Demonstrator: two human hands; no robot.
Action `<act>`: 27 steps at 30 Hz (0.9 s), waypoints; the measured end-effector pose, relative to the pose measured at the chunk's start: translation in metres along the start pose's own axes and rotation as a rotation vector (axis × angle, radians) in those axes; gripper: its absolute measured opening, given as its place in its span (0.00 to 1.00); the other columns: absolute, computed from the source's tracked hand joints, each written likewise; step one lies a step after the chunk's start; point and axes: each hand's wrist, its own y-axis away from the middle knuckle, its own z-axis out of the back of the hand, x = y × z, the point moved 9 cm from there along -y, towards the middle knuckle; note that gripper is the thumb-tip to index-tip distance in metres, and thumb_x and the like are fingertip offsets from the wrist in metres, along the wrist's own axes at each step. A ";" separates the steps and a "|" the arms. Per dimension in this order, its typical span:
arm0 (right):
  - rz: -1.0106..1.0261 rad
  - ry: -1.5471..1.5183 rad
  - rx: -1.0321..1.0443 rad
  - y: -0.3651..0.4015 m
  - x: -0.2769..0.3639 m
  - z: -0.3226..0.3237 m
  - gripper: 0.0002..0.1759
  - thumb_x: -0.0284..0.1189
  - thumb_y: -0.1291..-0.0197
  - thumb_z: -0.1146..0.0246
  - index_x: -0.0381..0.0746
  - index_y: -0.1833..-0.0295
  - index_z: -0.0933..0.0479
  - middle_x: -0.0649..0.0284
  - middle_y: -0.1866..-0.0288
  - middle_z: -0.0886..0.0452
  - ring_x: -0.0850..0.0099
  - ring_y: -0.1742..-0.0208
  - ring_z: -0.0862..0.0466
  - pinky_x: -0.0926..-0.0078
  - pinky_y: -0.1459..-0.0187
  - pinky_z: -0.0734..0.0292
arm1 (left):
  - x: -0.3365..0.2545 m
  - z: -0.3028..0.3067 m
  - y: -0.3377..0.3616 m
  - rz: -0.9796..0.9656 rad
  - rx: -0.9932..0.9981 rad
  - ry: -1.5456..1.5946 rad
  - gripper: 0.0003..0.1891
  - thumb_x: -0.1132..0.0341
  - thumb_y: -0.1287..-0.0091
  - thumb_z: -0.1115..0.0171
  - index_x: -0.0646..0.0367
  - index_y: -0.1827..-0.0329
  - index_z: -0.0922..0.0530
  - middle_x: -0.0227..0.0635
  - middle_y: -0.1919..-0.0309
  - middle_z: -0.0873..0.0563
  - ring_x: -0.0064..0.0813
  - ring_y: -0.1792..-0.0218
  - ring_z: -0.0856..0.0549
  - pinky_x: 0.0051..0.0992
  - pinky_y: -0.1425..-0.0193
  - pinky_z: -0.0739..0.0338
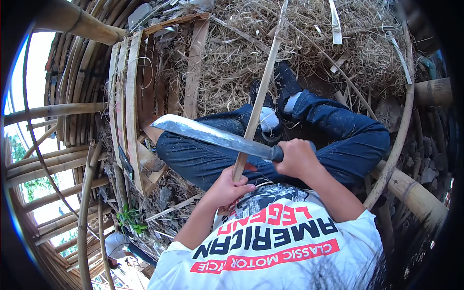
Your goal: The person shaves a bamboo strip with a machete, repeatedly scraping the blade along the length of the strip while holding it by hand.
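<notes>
My right hand (298,158) is closed round the dark handle of a long machete (212,137), whose blade points left and crosses a bamboo strip (263,87). Near my shirt, my left hand (230,186) grips the lower end of that strip, which runs up and away past my shoes. The blade lies against the strip a little above my left hand. How deep its edge sits in the strip, if at all, cannot be made out.
Curly shavings (227,72) cover the ground beyond my crossed legs. Flat wooden slats (130,96) stand at the left. Bamboo poles (55,111) form a frame farther left, and a thick bamboo pole (418,198) lies at the right. A person's white garment (116,245) shows at the lower left.
</notes>
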 end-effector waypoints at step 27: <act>0.022 0.040 0.004 -0.019 0.000 -0.004 0.15 0.39 0.62 0.31 0.40 0.71 0.18 0.50 0.74 0.17 0.53 0.69 0.15 0.59 0.63 0.19 | 0.001 -0.004 0.007 0.066 0.039 0.076 0.17 0.79 0.42 0.34 0.60 0.54 0.31 0.14 0.81 0.38 0.07 0.81 0.36 0.14 0.76 0.39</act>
